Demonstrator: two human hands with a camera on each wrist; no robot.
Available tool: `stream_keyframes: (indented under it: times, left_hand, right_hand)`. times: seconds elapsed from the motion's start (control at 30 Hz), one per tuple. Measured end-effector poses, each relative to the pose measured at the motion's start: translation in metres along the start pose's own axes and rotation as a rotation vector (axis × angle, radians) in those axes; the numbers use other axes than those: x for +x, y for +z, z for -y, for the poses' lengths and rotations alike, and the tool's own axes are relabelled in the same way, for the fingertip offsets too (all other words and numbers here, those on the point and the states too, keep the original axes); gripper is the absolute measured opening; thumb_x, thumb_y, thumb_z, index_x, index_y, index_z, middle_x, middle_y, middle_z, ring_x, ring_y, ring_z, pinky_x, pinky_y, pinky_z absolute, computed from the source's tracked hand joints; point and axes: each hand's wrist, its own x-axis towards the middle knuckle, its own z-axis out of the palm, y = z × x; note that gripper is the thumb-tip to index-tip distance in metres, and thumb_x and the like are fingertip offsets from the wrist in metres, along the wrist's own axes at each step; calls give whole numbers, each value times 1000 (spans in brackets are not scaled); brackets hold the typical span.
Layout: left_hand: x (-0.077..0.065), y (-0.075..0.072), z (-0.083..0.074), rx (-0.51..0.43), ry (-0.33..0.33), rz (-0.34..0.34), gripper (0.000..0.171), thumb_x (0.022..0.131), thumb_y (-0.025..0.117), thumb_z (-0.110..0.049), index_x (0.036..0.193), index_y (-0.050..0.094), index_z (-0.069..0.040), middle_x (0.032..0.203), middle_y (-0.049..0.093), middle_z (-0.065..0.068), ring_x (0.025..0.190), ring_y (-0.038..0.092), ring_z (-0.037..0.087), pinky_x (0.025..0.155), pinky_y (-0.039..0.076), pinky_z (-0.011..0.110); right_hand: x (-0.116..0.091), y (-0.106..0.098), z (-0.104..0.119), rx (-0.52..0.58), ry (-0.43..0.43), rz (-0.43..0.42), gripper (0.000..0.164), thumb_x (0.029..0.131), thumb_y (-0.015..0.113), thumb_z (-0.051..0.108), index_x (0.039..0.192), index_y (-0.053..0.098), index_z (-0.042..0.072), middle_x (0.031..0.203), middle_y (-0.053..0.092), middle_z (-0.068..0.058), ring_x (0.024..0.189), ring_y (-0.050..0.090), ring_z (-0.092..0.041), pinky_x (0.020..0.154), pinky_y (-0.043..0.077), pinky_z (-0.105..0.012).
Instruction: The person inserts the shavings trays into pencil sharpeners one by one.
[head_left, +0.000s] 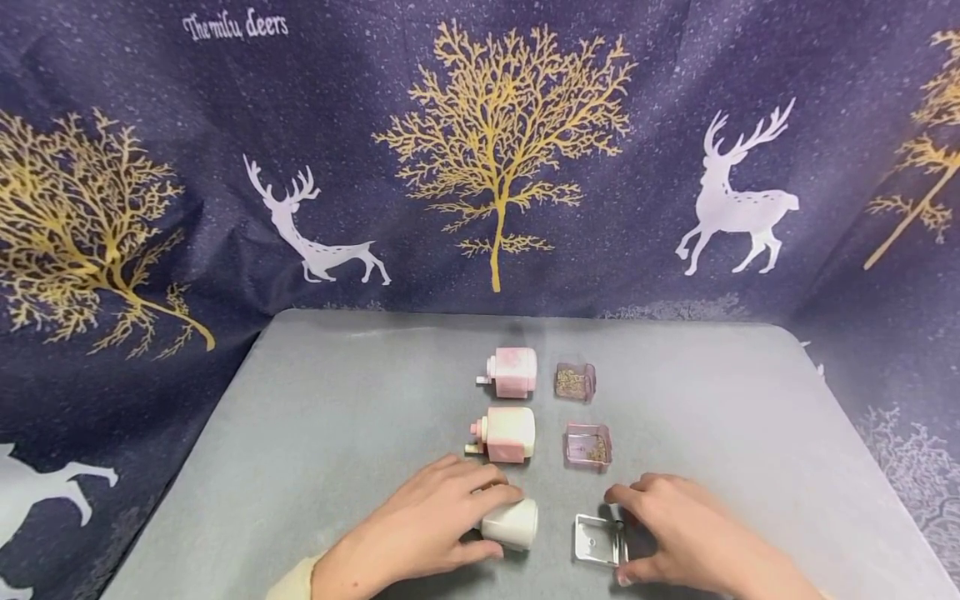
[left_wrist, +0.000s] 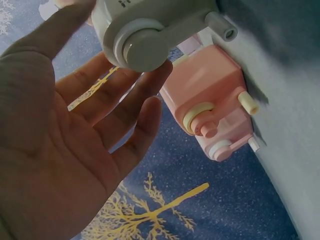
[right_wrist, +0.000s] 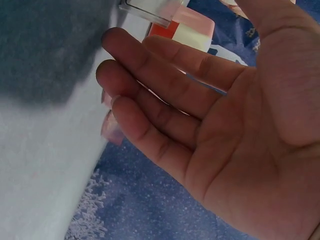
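While my left hand (head_left: 438, 518) grips the white sharpener (head_left: 512, 526), my right hand (head_left: 684, 527), spread around the clear drawer (head_left: 589, 542), should pinch its sides and keep it level.

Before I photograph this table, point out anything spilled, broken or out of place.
Nothing is visibly spilled or broken. What looks odd: two translucent pink plastic boxes holding brownish shavings and one clear plastic box sit apart like removed drawers, right of three boxy pastel crank sharpeners.
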Motion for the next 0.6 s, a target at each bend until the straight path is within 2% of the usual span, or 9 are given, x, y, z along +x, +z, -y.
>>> stream_keyframes:
  times: [0.3, 0.6]
  left_hand:
    - [1, 2, 3, -12, -13, -17, 48, 78, 77, -46, 118, 64, -25, 108, 57, -14, 101, 55, 7, 93, 47, 32]
    - [1, 2, 4, -40, -21, -7, 48, 79, 77, -47, 118, 64, -24, 107, 56, -14, 100, 55, 6, 93, 47, 31]
  right_hand:
    - [0, 1, -1, 16, -5, 22, 50, 63, 79, 62, 86, 61, 21, 71, 47, 16, 60, 39, 0, 49, 40, -24]
    - [0, 3, 0, 70, -16, 17, 42, 65, 82, 52, 85, 61, 22, 71, 46, 17, 60, 39, 2, 49, 39, -21]
